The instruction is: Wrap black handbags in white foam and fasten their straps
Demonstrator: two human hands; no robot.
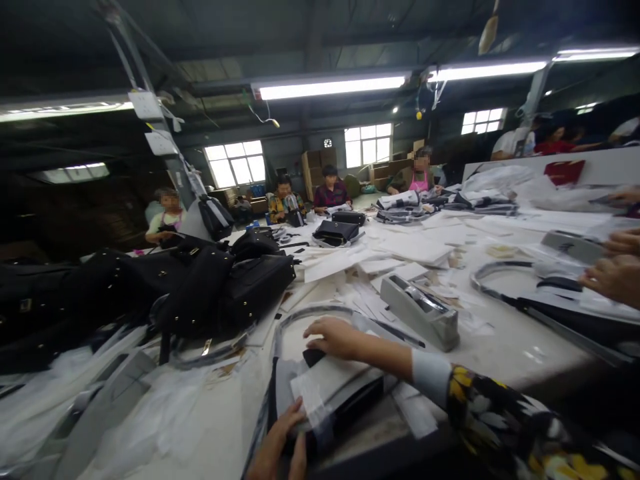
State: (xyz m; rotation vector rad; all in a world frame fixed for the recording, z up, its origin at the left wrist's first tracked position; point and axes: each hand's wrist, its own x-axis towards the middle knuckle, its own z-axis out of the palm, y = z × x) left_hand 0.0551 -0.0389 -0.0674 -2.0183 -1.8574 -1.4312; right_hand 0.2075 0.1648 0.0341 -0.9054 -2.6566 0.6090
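A black bag [353, 400] lies before me on the white table, partly covered by a white sheet [327, 377] with clear tape or film across it. Its strap, in pale wrapping, loops out beyond it. My left hand [280, 443] rests at the bag's near left edge, thumb and fingers apart. My right hand [333, 337] reaches in from the right and bends over the far part of the bag and the sheet; what its fingertips hold, if anything, is hidden. Right of that hand stands a grey tape dispenser [420, 312].
Black bags [220, 287] are piled at the left, near another dispenser [107, 407] and plastic film. White sheets [420, 243] lie across the middle of the table [515, 347]. At the right edge, another person's hands [617, 273] are over a wrapped bag. Several people sit farther back.
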